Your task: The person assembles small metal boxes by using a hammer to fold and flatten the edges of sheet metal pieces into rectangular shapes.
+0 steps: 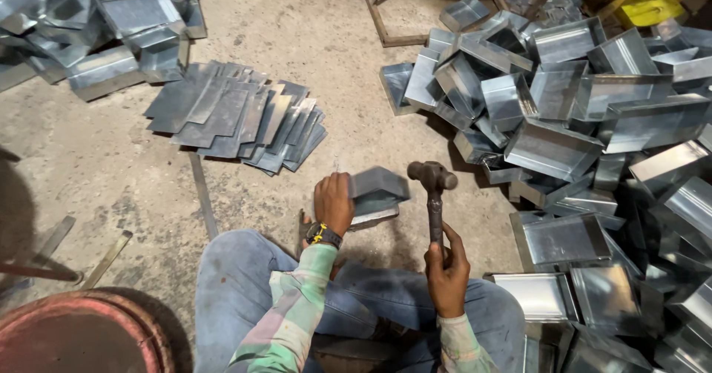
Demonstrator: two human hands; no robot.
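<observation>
At the far left, a rusty red drum rim is seen by the person's knee, and a fan of flat sheet-metal blanks lies on the concrete floor beyond. Toward the middle, a folded sheet-metal piece is pinned to the floor by the left hand, whose fingers are curled closed over its near edge. Just beside it, a hammer is held upright, its handle gripped firmly by the right hand, the head raised level with the piece. The step in hand is judged to be the hammering of a fold. A downward blow onto the bent edge is called for, clear of the holding fingers. At the right, finished metal trays are heaped.
</observation>
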